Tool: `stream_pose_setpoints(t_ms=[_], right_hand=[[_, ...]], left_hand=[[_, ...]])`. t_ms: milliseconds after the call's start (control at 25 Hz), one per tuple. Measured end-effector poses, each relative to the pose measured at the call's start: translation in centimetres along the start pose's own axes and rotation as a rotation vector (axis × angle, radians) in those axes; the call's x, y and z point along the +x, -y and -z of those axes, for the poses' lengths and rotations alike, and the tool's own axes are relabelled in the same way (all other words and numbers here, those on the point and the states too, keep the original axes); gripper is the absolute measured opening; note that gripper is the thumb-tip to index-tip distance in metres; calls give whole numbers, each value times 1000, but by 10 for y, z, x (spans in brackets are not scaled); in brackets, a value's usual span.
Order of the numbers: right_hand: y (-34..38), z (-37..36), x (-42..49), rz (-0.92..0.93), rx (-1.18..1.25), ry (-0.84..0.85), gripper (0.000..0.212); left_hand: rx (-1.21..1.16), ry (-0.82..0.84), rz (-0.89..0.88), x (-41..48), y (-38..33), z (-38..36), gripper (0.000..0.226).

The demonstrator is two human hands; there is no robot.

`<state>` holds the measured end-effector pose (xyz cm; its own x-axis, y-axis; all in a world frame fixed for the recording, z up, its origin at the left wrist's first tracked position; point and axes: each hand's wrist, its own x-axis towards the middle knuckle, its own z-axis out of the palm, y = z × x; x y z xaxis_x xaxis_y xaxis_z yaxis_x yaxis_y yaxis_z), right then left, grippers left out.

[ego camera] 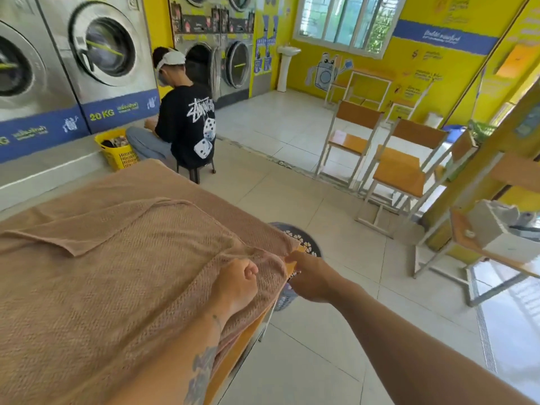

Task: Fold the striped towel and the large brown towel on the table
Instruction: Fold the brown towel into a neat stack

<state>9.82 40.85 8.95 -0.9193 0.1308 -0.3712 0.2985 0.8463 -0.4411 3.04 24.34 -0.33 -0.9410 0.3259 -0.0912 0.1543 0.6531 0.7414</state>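
The large brown towel (111, 267) lies spread over the table and covers almost all of it, with one layer folded over and a loose flap at the left. My left hand (238, 283) rests closed on the towel's right edge, gripping the cloth. My right hand (311, 280) reaches in from the right and pinches the same edge at the table's side. The table's orange edge (233, 355) shows beneath the towel. No striped towel is visible.
A dark laundry basket (301, 239) stands on the floor just past the table's right edge. A person in a black shirt (187, 124) sits beyond the table beside a yellow basket (117, 150). Washing machines line the left wall. Orange chairs (397, 168) and a shelf stand at the right.
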Motion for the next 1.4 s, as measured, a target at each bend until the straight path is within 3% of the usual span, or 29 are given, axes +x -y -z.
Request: stream_pose_setpoints(t_ms=[120, 280, 400, 480, 520, 600, 680, 800, 920, 1080, 1280, 1400], right_hand=[[-18, 3, 61, 142, -92, 65, 46], [-60, -16, 155, 297, -191, 197, 56], [-45, -5, 146, 344, -224, 245, 32], [-41, -5, 152, 429, -250, 293, 30], [-37, -5, 153, 451, -217, 310, 27], [-26, -4, 160, 425, -41, 281, 26], [-15, 5, 170, 371, 160, 164, 25], [-6, 30, 190, 392, 268, 43, 15], [-19, 58, 211, 354, 300, 16, 25], [-43, 78, 239, 289, 430, -101, 27], [-76, 83, 271, 220, 207, 79, 26], [-91, 81, 293, 202, 222, 57, 20]], left_hand=[[18, -40, 115, 11, 4, -13, 24], [-4, -161, 307, 17, 0, -26, 24], [4, -247, 447, -1, -11, -42, 21], [14, -237, 519, -17, -19, -51, 20], [66, -215, 538, -24, -21, -55, 30], [208, -161, 562, -36, -20, -58, 59], [294, -179, 556, -35, -20, -58, 72], [428, -407, 498, -22, -25, -58, 57], [437, -523, 498, -7, -25, -57, 38], [413, -555, 626, 9, -19, -67, 30], [228, -401, 864, 30, -33, -93, 38], [269, -492, 836, 45, -49, -102, 35]])
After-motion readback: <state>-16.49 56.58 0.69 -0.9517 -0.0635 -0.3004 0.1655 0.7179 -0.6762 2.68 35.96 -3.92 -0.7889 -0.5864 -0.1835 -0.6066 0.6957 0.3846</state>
